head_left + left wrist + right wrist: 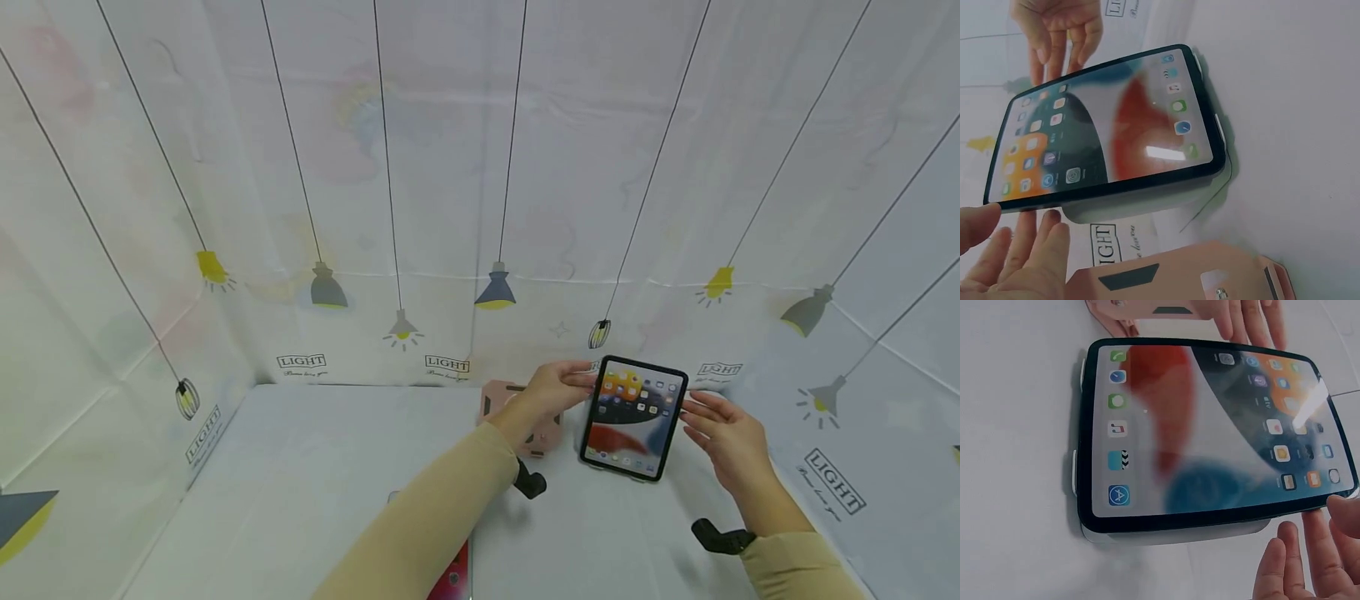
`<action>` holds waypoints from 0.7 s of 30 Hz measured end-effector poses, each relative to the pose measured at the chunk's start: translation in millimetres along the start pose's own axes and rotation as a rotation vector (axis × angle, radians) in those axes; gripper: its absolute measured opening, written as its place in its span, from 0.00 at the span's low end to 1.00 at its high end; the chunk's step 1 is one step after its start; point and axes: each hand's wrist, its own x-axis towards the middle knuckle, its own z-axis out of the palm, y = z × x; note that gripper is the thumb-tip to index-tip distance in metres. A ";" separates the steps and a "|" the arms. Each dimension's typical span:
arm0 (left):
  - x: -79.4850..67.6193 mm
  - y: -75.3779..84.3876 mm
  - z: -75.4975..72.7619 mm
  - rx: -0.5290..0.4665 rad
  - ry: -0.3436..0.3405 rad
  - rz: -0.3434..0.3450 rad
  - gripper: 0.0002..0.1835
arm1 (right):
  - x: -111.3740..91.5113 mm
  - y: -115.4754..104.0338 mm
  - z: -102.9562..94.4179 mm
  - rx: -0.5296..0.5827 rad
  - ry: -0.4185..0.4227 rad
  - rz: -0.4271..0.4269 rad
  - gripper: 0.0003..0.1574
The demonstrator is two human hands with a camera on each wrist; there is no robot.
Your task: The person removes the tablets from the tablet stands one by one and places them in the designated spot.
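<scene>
A black-framed tablet (636, 417) with its screen lit and full of app icons leans back on a pale stand (1141, 207). The stand's small front lips show at the tablet's lower edge, and most of it is hidden behind. My left hand (553, 390) pinches the tablet's left edge near the top, thumb at the front rim and fingers behind. On the opposite edge, my right hand (729, 433) holds with the thumb (1342, 515) on the rim and the other fingers spread behind. A pink folding stand (543, 437) with dark slots lies beside the tablet, partly covered by my left hand.
Another device with a red screen (456, 575) lies on the white table (315, 467) near the front, mostly under my left forearm. A white cloth backdrop (442, 167) printed with lamps rises behind the table and along both sides. Black straps circle both wrists.
</scene>
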 end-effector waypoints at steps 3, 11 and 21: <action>-2.1 0.0 3.1 -0.032 0.041 -0.017 0.23 | -1.1 -0.2 -1.0 0.039 0.000 -0.015 0.24; -5.3 -1.6 14.0 -0.214 0.104 -0.037 0.16 | -5.5 0.3 -2.5 0.148 -0.010 -0.022 0.23; -8.7 -4.3 20.9 -0.247 0.159 -0.043 0.14 | -9.2 -1.4 4.6 0.046 0.061 -0.012 0.17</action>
